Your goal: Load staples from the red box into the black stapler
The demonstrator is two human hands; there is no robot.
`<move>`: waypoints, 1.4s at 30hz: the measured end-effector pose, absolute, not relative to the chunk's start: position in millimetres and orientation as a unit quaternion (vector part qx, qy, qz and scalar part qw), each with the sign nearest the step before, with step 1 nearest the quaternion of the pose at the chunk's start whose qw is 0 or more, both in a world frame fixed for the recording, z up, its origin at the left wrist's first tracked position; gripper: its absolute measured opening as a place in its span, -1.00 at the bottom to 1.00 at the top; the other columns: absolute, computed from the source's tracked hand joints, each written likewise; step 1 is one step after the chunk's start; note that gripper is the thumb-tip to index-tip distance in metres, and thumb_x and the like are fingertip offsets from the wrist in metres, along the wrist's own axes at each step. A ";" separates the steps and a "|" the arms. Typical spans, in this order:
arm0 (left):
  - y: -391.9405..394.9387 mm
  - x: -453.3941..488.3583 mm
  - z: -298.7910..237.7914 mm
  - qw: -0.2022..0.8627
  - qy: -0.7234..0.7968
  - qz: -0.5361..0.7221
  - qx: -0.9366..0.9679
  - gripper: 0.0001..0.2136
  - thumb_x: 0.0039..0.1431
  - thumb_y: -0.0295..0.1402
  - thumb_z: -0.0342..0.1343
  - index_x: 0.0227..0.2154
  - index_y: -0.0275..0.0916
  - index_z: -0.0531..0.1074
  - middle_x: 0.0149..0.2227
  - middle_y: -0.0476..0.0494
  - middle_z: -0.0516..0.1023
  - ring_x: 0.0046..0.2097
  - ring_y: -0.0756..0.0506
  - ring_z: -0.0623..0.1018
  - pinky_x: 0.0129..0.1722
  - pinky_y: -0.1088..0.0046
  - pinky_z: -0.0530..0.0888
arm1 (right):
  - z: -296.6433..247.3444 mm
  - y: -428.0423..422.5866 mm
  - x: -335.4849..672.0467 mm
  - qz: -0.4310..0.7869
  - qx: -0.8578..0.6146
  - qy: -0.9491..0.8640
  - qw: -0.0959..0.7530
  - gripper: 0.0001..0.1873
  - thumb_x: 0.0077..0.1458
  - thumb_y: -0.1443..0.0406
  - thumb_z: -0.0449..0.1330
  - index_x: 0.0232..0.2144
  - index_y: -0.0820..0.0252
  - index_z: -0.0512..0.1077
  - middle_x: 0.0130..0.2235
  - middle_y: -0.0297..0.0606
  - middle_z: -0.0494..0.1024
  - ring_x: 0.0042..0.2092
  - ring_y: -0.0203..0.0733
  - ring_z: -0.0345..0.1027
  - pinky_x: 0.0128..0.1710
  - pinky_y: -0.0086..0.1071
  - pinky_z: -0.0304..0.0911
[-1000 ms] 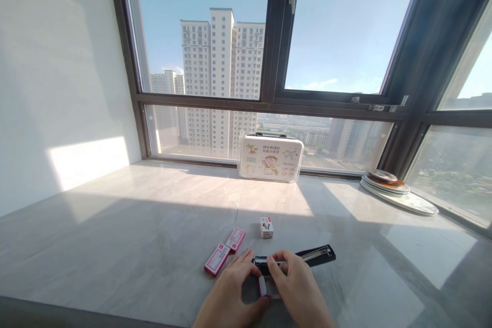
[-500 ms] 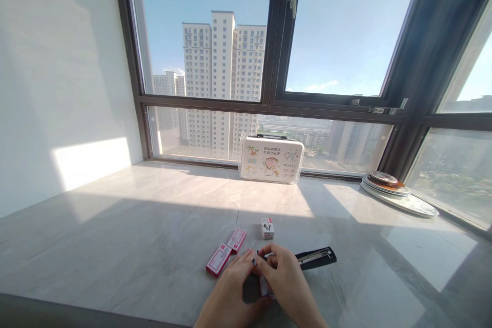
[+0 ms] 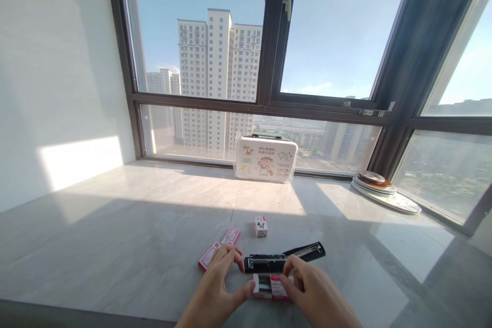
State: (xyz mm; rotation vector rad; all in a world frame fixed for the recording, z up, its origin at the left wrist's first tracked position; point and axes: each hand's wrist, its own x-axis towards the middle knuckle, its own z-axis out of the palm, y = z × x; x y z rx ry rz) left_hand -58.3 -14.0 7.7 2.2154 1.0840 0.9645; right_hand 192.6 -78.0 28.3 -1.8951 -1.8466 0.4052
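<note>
Cardboard this thin is probably giving way easily, so I am judging the small pink-and-white cardboard box [image 3: 269,286] to be light, thin-walled and quick to crush. It is lying flat on the grey marble-look table [image 3: 115,246], close in front of me and just on the near side of the long black stapler [image 3: 284,259], which is lying swung open.

My right hand [image 3: 313,294] is curling around the box's right end, fingers on top and closed on it. My left hand [image 3: 215,289] is staying mostly open, with the fingers arched above the table and only the thumb tip touching the box's left end.

The short ends seem the best places to hold it, pinching lightly, since the broad faces would likely buckle. The box is showing a pink label on its right half and a pale grey opening on its left half. I cannot tell what is inside.

Two flat pink boxes [image 3: 209,256] are lying to the left, and a tiny white box [image 3: 261,226] is standing beyond the stapler.
</note>
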 end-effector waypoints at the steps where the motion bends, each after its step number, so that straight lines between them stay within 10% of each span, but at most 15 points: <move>1: -15.5 -58.9 8.3 0.225 0.418 0.346 0.809 -0.82 0.22 -0.21 0.14 -0.39 -0.19 0.41 -0.18 -0.16 0.58 -0.06 -0.17 0.53 -0.02 0.33 0.43 | 23.9 -80.3 201.0 0.140 -0.706 -0.655 0.230 -0.70 0.28 0.09 0.08 -0.38 0.10 0.47 -0.51 -0.31 0.52 -0.45 -0.17 0.35 -0.43 -0.37 -0.06; 4: -22.6 -48.9 6.8 0.166 0.470 0.284 0.819 -0.64 0.37 -0.19 -0.09 -0.54 -0.20 0.35 -0.46 -0.07 0.49 -0.32 -0.11 0.49 -0.24 0.38 0.35 | 13.1 -82.1 209.1 0.140 -0.737 -0.626 0.213 -0.42 0.37 -0.01 -0.12 -0.53 0.11 0.44 -0.45 -0.17 0.57 -0.38 -0.08 0.40 -0.39 -0.32 -0.06; 13: -36.2 -12.2 4.1 0.162 0.460 0.287 0.825 -0.64 0.39 -0.23 -0.16 -0.42 -0.17 0.46 -0.45 -0.09 0.54 -0.36 -0.12 0.52 -0.27 0.38 0.31 | 5.0 -77.5 198.7 0.174 -0.727 -0.616 0.249 -0.34 0.27 -0.19 -0.07 -0.60 0.13 0.37 -0.53 -0.18 0.53 -0.45 -0.10 0.39 -0.46 -0.34 -0.03; 20: -35.8 -11.8 1.3 0.166 0.456 0.296 0.822 -0.71 0.35 -0.19 -0.05 -0.07 -0.13 0.52 -0.37 -0.10 0.61 -0.31 -0.17 0.57 -0.22 0.33 0.35 | 15.8 -74.3 273.3 0.398 -0.652 -0.509 0.397 -0.23 0.07 -0.29 0.09 0.06 0.15 0.34 -0.50 -0.41 0.43 -0.70 -0.37 0.06 -0.67 -0.44 -0.16; 28: -37.2 -5.4 10.7 0.151 0.473 0.273 0.824 -0.76 0.34 -0.29 -0.08 -0.21 -0.14 0.50 -0.36 -0.10 0.63 -0.30 -0.15 0.59 -0.25 0.37 0.33 | 56.3 -16.5 208.0 0.350 -0.510 -0.644 0.449 -0.48 -0.08 -0.11 0.37 -0.43 0.21 0.39 -0.54 -0.48 0.23 -0.49 -0.37 0.05 -0.50 -0.46 -0.04; 42: -46.3 5.6 18.5 0.137 0.408 0.230 0.873 -0.77 0.09 -0.21 0.26 -0.16 0.00 0.57 -0.20 -0.07 0.64 -0.12 -0.26 0.56 -0.15 0.26 0.34 | 46.5 -15.0 185.0 0.167 -0.585 -0.736 0.298 -0.72 0.00 0.08 0.38 -0.35 0.15 0.54 -0.58 -0.49 0.34 -0.51 -0.34 0.17 -0.50 -0.45 -0.16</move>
